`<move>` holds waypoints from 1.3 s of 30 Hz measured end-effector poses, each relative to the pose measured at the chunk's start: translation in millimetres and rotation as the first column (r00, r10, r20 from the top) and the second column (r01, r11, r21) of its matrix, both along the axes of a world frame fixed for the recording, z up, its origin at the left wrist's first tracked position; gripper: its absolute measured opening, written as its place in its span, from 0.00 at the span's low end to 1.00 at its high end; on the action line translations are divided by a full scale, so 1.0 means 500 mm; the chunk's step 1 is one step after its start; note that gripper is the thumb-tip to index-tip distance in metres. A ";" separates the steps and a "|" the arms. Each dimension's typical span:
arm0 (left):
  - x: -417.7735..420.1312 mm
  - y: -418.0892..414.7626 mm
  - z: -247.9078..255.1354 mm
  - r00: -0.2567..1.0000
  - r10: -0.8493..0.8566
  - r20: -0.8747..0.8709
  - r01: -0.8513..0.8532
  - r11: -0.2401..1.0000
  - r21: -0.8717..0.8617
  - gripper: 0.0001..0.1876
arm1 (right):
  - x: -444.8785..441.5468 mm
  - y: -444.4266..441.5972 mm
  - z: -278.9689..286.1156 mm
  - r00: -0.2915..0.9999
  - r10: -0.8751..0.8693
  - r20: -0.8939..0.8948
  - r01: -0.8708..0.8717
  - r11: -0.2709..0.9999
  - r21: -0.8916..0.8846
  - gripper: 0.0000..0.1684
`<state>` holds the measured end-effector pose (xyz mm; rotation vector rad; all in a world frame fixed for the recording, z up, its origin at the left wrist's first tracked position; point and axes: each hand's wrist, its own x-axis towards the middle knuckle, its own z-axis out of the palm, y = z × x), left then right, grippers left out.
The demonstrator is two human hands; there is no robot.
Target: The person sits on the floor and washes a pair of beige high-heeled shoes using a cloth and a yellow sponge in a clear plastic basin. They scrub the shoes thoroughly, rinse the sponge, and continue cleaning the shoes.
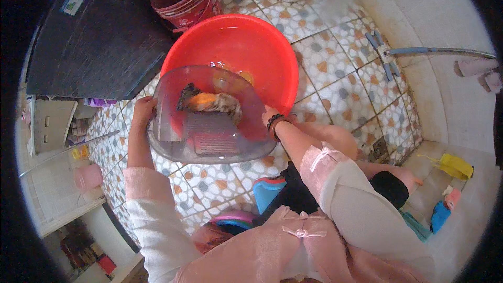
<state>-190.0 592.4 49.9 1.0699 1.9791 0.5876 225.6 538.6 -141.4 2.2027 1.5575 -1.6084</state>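
Note:
My left hand (144, 109) grips the left rim of a clear grey plastic washbasin (165, 86) with a ribbed washboard (216, 143) built into it. On the opposite rim is my right hand (271, 114), which wears dark bead and brown bracelets at the wrist. A crumpled wet cloth (214, 102), dark, orange and greyish, lies in the washbasin beyond the washboard. The washbasin is held over the near part of a large round red plastic basin (275, 47). Shiny reflections show in the red basin's bottom; how much water it holds I cannot tell.
Behind the red basin stands a dark red bucket (184, 0), beside a dark panel (98, 39). A mop-like handle (428, 50) leans at the right wall. Coloured cloths (456, 165) lie at lower right. A blue plastic item (267, 192) and stacked basins (232, 220) sit near my body.

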 end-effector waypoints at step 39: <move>0.344 -0.119 0.006 0.982 0.075 -0.175 0.008 0.902 0.431 0.10 | 0.324 0.099 0.301 0.934 -0.352 -0.069 0.326 0.752 0.573 0.21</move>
